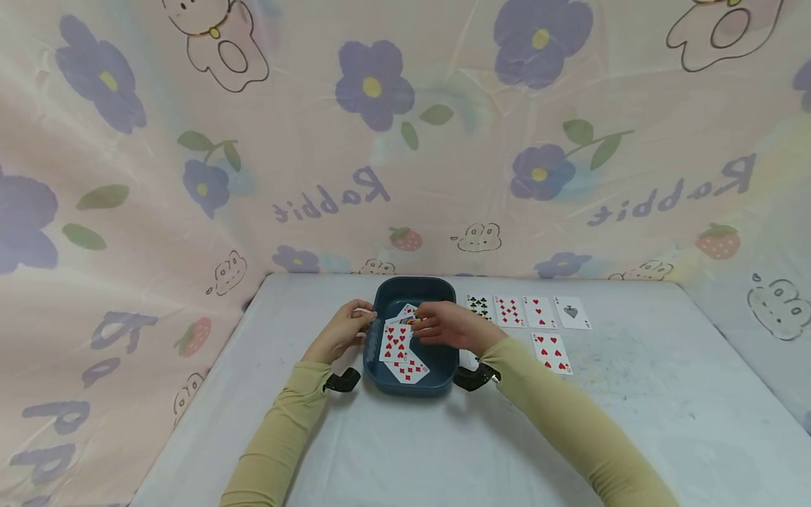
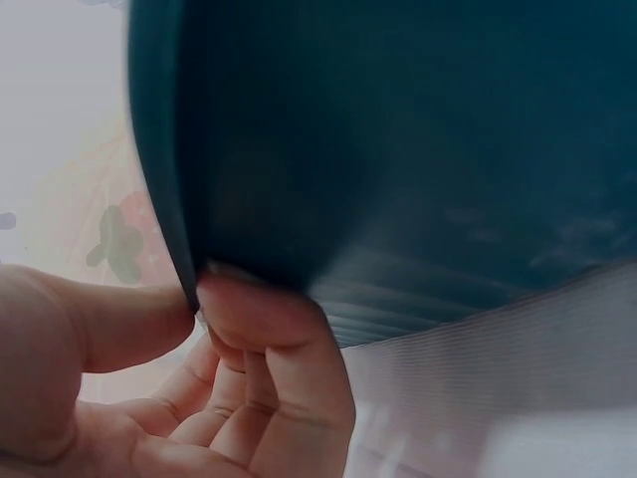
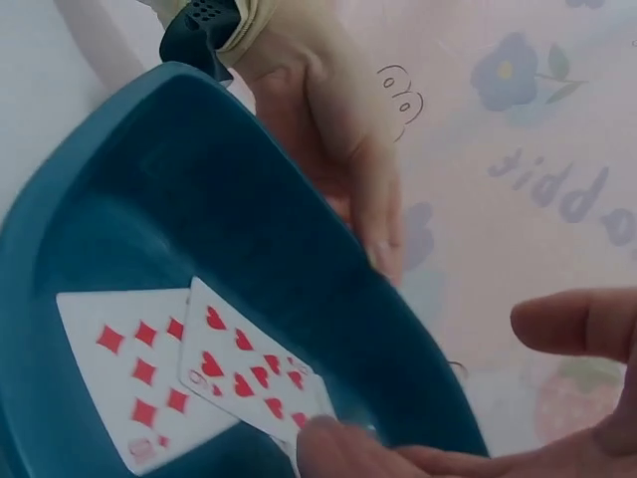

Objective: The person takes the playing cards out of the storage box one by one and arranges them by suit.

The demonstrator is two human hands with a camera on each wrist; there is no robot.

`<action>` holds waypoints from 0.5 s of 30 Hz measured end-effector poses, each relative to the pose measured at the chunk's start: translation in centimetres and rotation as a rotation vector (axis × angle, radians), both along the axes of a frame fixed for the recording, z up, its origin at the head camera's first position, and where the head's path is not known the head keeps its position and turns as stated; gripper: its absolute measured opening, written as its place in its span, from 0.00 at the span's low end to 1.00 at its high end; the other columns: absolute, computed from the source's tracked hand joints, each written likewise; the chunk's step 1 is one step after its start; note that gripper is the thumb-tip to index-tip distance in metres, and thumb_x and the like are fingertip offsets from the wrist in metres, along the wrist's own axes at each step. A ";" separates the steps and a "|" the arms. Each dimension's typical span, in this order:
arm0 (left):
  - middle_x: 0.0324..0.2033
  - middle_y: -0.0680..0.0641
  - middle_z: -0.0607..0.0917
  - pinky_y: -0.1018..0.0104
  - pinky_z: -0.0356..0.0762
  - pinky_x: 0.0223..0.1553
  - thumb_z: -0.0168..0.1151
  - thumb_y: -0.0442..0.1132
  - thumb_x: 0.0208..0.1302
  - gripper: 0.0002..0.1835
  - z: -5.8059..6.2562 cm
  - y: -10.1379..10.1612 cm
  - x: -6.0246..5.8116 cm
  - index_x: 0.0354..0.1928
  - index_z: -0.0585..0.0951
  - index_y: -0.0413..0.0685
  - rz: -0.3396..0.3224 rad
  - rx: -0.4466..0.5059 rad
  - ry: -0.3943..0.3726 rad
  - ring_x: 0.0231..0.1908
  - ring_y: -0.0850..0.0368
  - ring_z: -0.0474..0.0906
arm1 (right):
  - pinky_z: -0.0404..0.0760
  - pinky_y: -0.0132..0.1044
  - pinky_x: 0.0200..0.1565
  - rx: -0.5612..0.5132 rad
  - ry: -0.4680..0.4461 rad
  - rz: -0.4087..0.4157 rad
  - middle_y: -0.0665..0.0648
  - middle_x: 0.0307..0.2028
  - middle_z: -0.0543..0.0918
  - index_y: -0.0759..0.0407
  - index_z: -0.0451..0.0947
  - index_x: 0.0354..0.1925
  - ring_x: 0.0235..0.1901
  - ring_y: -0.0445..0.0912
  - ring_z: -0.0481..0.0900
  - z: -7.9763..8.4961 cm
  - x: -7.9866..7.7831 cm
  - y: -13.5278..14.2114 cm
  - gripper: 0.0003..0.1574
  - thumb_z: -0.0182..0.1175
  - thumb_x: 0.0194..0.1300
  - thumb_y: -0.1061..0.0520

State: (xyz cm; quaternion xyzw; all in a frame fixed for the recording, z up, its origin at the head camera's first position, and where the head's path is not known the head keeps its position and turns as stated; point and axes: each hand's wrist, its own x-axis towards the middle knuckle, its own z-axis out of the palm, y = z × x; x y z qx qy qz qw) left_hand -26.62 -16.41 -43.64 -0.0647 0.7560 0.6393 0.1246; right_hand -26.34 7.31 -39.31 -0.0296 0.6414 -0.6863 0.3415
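My left hand (image 1: 342, 329) pinches the left rim of a deep dark blue tray (image 1: 412, 389), thumb outside and curled index finger inside in the left wrist view. Inside the tray lie loose playing cards. A hearts card (image 1: 395, 343) overlaps a diamonds card (image 1: 410, 372), and a picture card (image 1: 407, 319) shows partly behind them. My right hand (image 1: 453, 327) reaches over the tray's right side, its fingertips beside the cards. In the right wrist view its thumb stands well apart from the fingers, which overlap the lower end of the hearts card (image 3: 244, 368).
Right of the tray, a row of face-up cards holds a clubs card (image 1: 478, 305), a diamonds card (image 1: 510, 311), a three of hearts (image 1: 540, 312) and an ace of spades (image 1: 572, 313). Another hearts card (image 1: 551, 353) lies below the row. A patterned curtain (image 1: 443, 176) hangs behind.
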 end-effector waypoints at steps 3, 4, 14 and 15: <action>0.41 0.41 0.78 0.66 0.74 0.28 0.54 0.38 0.71 0.15 0.0 0.0 0.1 0.56 0.71 0.43 0.002 0.008 0.007 0.32 0.55 0.73 | 0.64 0.52 0.61 0.011 -0.046 -0.035 0.77 0.63 0.62 0.75 0.53 0.66 0.62 0.65 0.64 -0.5 0.0 -0.6 0.36 0.49 0.67 0.56; 0.41 0.41 0.78 0.66 0.74 0.28 0.54 0.38 0.71 0.15 0.0 0.0 0.1 0.56 0.71 0.44 0.001 0.009 0.009 0.32 0.55 0.73 | 0.63 0.52 0.62 0.015 -0.057 -0.043 0.77 0.63 0.62 0.75 0.52 0.66 0.62 0.65 0.64 -0.7 0.0 -0.7 0.37 0.49 0.67 0.56; 0.42 0.39 0.78 0.67 0.73 0.28 0.55 0.38 0.71 0.16 -0.1 0.0 0.1 0.57 0.70 0.43 -0.007 0.012 0.007 0.31 0.56 0.73 | 0.61 0.54 0.62 0.008 -0.101 -0.082 0.77 0.62 0.62 0.76 0.53 0.65 0.62 0.65 0.63 -1.8 -0.2 -1.2 0.37 0.50 0.66 0.55; 0.42 0.38 0.78 0.67 0.73 0.28 0.55 0.38 0.71 0.16 -0.1 0.0 0.1 0.57 0.70 0.42 -0.009 0.011 0.007 0.31 0.56 0.73 | 0.61 0.54 0.62 0.006 -0.104 -0.087 0.77 0.62 0.62 0.76 0.53 0.65 0.62 0.65 0.63 -1.9 -0.3 -1.3 0.37 0.50 0.66 0.55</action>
